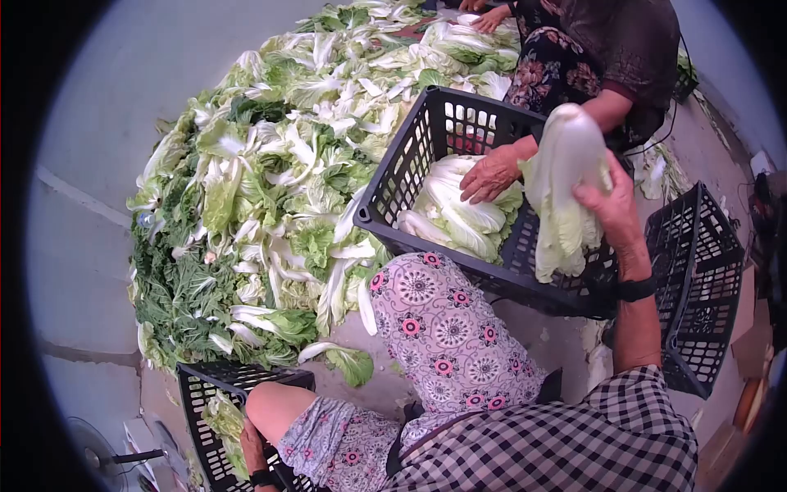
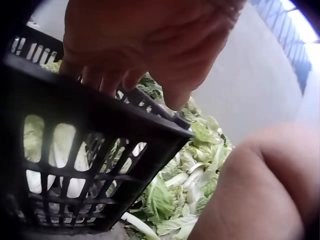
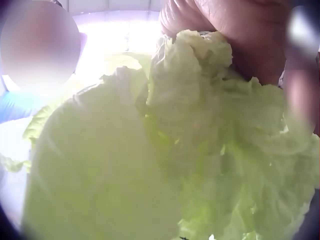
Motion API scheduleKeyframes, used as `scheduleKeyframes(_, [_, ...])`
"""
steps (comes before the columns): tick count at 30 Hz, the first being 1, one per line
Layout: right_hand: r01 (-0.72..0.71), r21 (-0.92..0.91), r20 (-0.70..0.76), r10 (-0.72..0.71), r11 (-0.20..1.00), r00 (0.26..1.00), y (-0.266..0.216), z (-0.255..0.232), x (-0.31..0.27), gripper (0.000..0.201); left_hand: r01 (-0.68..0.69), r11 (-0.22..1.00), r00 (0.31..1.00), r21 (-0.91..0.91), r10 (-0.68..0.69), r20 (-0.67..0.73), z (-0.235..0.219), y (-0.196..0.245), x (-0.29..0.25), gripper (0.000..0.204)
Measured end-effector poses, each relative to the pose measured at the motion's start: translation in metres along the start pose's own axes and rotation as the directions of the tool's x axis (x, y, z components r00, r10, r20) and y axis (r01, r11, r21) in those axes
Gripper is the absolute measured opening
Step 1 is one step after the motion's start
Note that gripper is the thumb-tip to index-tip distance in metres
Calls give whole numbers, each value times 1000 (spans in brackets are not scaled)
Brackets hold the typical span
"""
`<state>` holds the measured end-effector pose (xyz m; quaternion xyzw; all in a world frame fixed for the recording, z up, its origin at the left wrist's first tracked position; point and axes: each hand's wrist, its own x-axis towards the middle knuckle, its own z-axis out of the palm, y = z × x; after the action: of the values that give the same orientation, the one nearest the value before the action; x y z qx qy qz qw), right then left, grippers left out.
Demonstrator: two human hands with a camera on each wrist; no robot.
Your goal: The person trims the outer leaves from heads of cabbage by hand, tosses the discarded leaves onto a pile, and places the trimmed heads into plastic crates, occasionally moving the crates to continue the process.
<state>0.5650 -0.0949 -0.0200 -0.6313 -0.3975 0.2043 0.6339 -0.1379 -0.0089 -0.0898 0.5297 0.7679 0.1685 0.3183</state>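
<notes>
In the head view, the right hand [image 1: 613,205] curls round a cabbage [image 1: 561,197] above a crate [image 1: 393,160]; in the left wrist view, the left hand [image 2: 150,40] dips fingers behind another crate [image 2: 125,115], grip unclear; in the right, leaves [image 3: 210,125] hide fingertips.

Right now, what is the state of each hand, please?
Left hand: fingers inside a crate; grip cannot be told.
Right hand: closed around a cabbage.
</notes>
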Motion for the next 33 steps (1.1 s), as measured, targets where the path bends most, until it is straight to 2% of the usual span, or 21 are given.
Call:
scheduleKeyframes(1, [14,-100,13,-12,995,1000,4,9,3,60,-15,1000,1000,-14,15,21,-3,1,0,66])
scheduleKeyframes(3, [-33,-145,49,40,989,998,14,26,3,61,-52,998,995,-40,55,78,-2,0,0,67])
scheduleKeyframes(4, [-37,-162,89,52,986,995,16,34,1,62,105,991,989,-78,-97,108,-6,-23,11,69])
scheduleKeyframes(7, [-24,-309,191,87,951,978,28,48,-8,61,341,895,927,-287,-268,264,-14,-31,15,54])
scheduleKeyframes(9, [-15,-380,234,111,925,966,30,54,-17,61,302,884,949,-357,-244,199,-11,-43,19,54])
scheduleKeyframes(11, [-44,-383,283,162,923,945,24,59,-26,60,251,909,966,-333,-213,149,-7,-44,28,55])
scheduleKeyframes(12, [-64,-390,310,197,918,930,27,61,-29,61,230,923,971,-309,-197,134,-2,-35,28,55])
scheduleKeyframes(15, [-46,-387,278,164,921,947,27,70,-35,62,154,950,986,-271,-128,109,2,-16,26,58])
scheduleKeyframes(19, [-40,-454,327,208,890,922,24,72,-31,64,79,961,994,-266,-55,98,4,-12,25,61])
scheduleKeyframes(22, [-30,-507,260,187,862,947,18,71,-28,61,53,960,995,-274,-29,92,4,-16,22,64])
scheduleKeyframes(25, [-10,-390,84,46,921,995,24,61,-21,57,31,957,997,-287,-10,74,-2,-26,12,67])
scheduleKeyframes(27, [-4,-279,-38,-7,960,999,15,52,-16,56,11,956,999,-294,3,48,-3,-27,1,69])
scheduleKeyframes(29, [-17,-17,-124,15,1000,992,4,45,-11,58,-68,956,997,-287,55,-52,1,-12,-13,70])
scheduleKeyframes(30, [-41,41,-143,46,998,989,-1,42,-11,59,-164,972,982,-170,145,-118,1,-8,-16,70])
scheduleKeyframes(31, [-44,92,-163,58,995,985,-5,40,-7,60,-103,950,994,-294,92,-53,1,-14,-9,70])
scheduleKeyframes(33, [-47,15,-168,48,999,985,-4,38,-2,58,-48,958,998,-284,56,21,-4,-12,-12,69])
